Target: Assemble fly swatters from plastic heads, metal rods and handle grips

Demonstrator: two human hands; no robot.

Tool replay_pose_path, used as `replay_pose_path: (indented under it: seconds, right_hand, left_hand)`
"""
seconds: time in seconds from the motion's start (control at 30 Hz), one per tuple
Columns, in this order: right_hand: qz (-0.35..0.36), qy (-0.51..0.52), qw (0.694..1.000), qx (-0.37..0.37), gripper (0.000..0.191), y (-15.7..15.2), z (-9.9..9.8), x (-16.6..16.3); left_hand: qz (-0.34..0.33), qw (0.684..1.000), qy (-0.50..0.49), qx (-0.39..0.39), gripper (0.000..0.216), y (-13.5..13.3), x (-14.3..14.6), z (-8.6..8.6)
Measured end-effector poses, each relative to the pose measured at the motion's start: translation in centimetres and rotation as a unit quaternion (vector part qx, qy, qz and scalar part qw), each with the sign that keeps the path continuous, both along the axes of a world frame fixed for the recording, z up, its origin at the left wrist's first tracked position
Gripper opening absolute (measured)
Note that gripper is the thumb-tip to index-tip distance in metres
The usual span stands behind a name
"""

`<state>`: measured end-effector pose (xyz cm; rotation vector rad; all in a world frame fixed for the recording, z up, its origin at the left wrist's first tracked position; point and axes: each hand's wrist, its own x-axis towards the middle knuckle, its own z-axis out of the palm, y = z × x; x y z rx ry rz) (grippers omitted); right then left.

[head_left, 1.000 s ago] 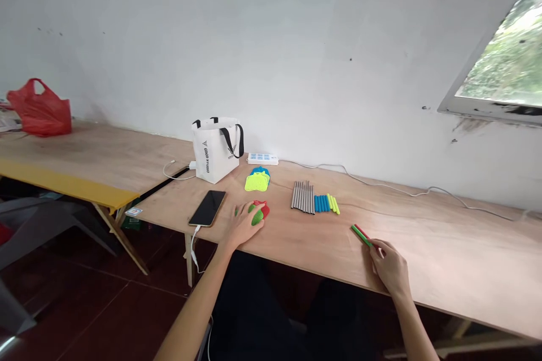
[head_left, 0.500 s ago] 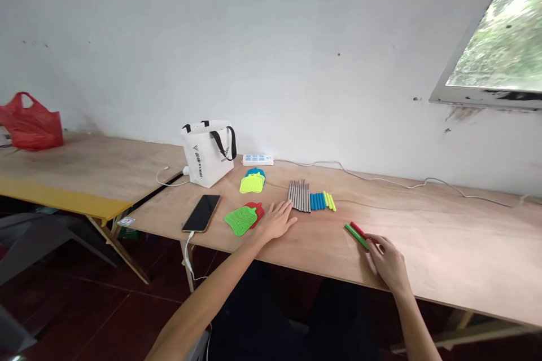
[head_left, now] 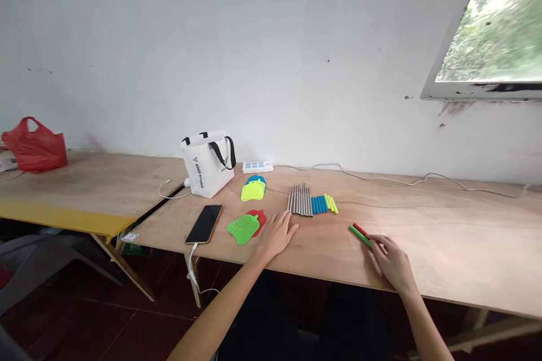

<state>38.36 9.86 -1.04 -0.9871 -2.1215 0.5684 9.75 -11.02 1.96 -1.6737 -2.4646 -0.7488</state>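
My left hand [head_left: 276, 237] lies flat on the table with its fingers out, fingertips by the lower end of a row of grey metal rods [head_left: 300, 201]. Left of it, a green fly swatter head [head_left: 243, 229] overlaps a red one [head_left: 260, 218]. Beyond these are yellow swatter heads [head_left: 253, 190] and a blue one [head_left: 256, 179]. Short blue tubes [head_left: 319, 204] and yellow tubes [head_left: 331, 203] line up beside the rods. On the right, my right hand [head_left: 393, 262] has its fingers closed at the near end of a red tube [head_left: 361, 229]; a green tube [head_left: 359, 235] lies alongside.
A phone [head_left: 204, 224] on a charging cable lies at the left, with a white tote bag [head_left: 208, 166] behind it. A power strip [head_left: 258, 167] sits by the wall, its cord running right. On the far left table stands a red plastic bag [head_left: 36, 146].
The view has shifted slightly, so the table items sit a little lower. Both hands stay in nearly the same places, the right one still at the red and green tubes.
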Motion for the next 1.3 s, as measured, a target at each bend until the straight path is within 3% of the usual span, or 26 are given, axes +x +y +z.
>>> replay_pose_path:
  seconds: [0.2, 0.3, 0.37, 0.5, 0.6, 0.77, 0.87, 0.97, 1.13, 1.3]
  right_hand:
    - [0.008, 0.011, 1.000, -0.009, 0.041, -0.3, 0.3, 0.0]
    - [0.008, 0.013, 1.000, -0.020, 0.040, -0.3, 0.4, 0.2]
    - [0.009, 0.015, 1.000, -0.024, 0.040, -0.3, 0.4, 0.3]
    - [0.014, 0.018, 0.999, -0.025, 0.040, -0.3, 0.3, 0.2]
    - [0.016, 0.021, 0.999, -0.026, 0.040, -0.3, 0.3, 0.2]
    - [0.003, 0.026, 0.999, -0.048, 0.045, -0.1, 0.2, 0.3]
    - [0.008, 0.031, 0.998, -0.048, 0.045, 0.1, -0.1, 0.3]
    - [0.007, 0.031, 0.999, -0.043, 0.045, 0.2, -0.2, 0.3]
    - [0.009, 0.026, 0.999, -0.034, 0.044, 0.1, 0.0, 0.4]
    - [0.019, 0.021, 0.999, -0.015, 0.041, -0.5, 0.3, 0.1]
  left_hand:
    - [0.032, 0.998, -0.045, 0.010, 0.064, -4.0, 5.1, -2.6]
    - [0.019, 0.998, -0.058, 0.019, 0.057, -5.0, 6.6, -2.4]
    - [0.012, 0.998, -0.062, 0.016, 0.048, -4.7, 6.1, -1.4]
    - [-0.012, 0.999, -0.026, -0.017, 0.053, -3.2, 2.9, 0.3]
    - [-0.017, 0.999, 0.043, -0.005, 0.045, -2.7, 1.0, 0.1]
    - [0.036, 0.994, 0.105, -0.013, 0.044, -1.9, -0.7, -0.8]
    - [0.045, 0.991, 0.123, -0.024, 0.046, -0.8, -1.8, -0.4]
    - [0.003, 0.989, 0.148, -0.024, 0.044, 0.1, -2.6, 0.6]
    - [-0.065, 0.983, 0.168, -0.022, 0.032, -0.6, -1.5, 1.7]
    - [-0.120, 0.981, 0.152, 0.008, 0.027, -2.8, 2.8, 0.9]
